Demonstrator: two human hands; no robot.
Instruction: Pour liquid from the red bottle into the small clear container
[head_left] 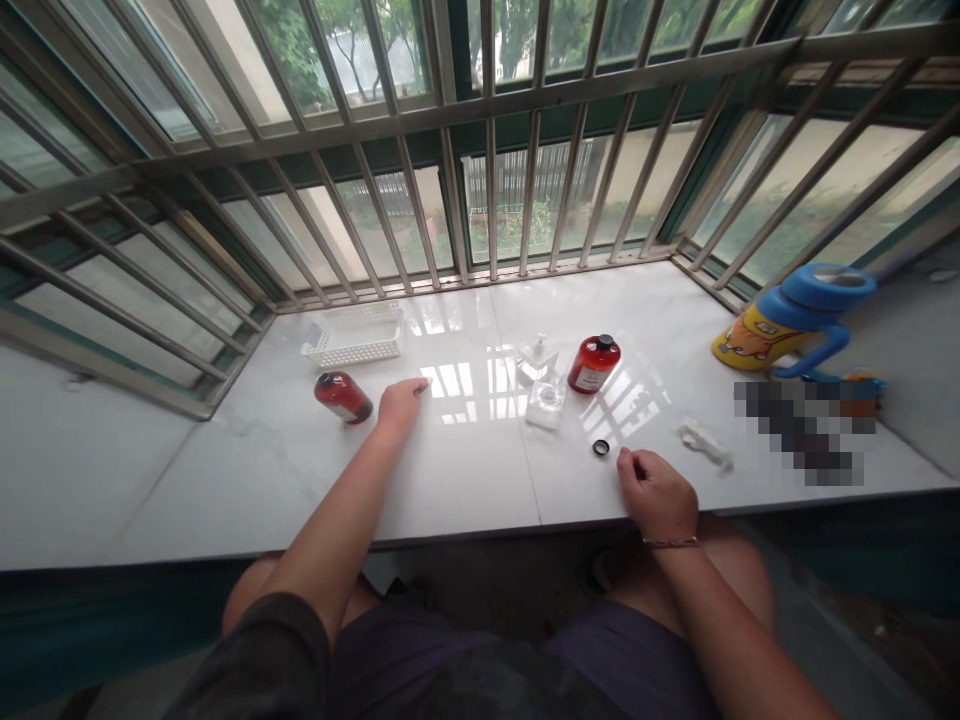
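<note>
My left hand (401, 405) rests on the white counter, fingers curled together, just right of an amber-red bottle (343, 398) with a dark top and a pale label. Nothing shows in its fingers. My right hand (660, 495) lies as a loose fist near the counter's front edge, with no object visible in it. Just left of its thumb is a small black ring-shaped cap (601, 448). Farther back stands a second amber-red bottle (595, 365) with a black cap. Beside that are a clear container with a pump-like top (538, 358) and a clear squarish container (545, 405).
A white perforated basket (356, 335) sits at the back left. At the right are a blue-and-yellow handled flask (787, 318), a crumpled whitish wrapper (705, 445) and a blurred-out patch. Metal window bars (491, 190) rise behind the white counter (457, 470).
</note>
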